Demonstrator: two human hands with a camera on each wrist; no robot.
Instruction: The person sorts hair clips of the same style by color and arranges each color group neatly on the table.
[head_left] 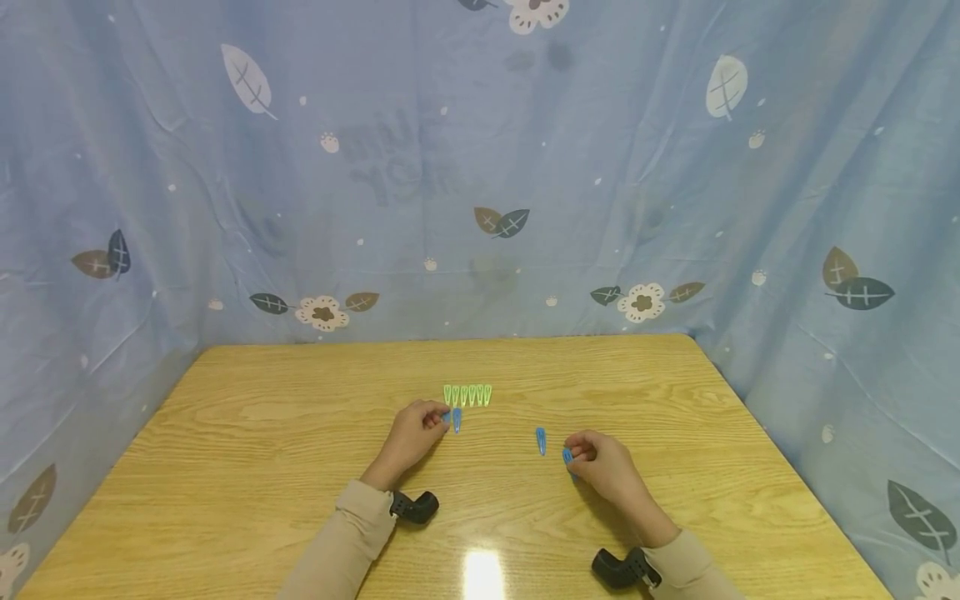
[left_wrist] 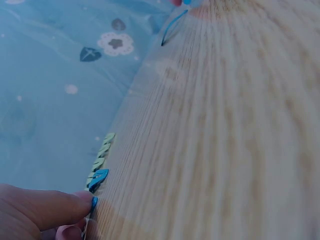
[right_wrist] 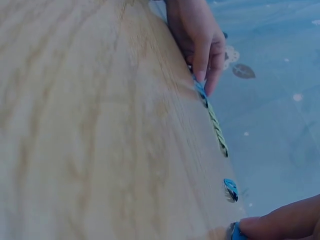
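My left hand (head_left: 415,432) pinches a blue snap hair clip (head_left: 446,417) between thumb and fingers, low over the table, and the hand covers much of it. Right beside that clip lies another blue hair clip (head_left: 457,420). Just behind them, several yellow-green hair clips (head_left: 472,395) form a tidy side-by-side row. On the right, my right hand (head_left: 606,468) holds a blue hair clip (head_left: 568,457) by thumb and fingertips. A loose blue hair clip (head_left: 541,441) lies to the left of that hand, also visible as a blue clip (right_wrist: 230,190) in the right wrist view.
The wooden table (head_left: 300,400) has a glossy bright reflection near its front. A blue patterned curtain (head_left: 420,167) hangs behind the table and along both sides. Black wrist cameras (head_left: 415,507) sit on both sleeves.
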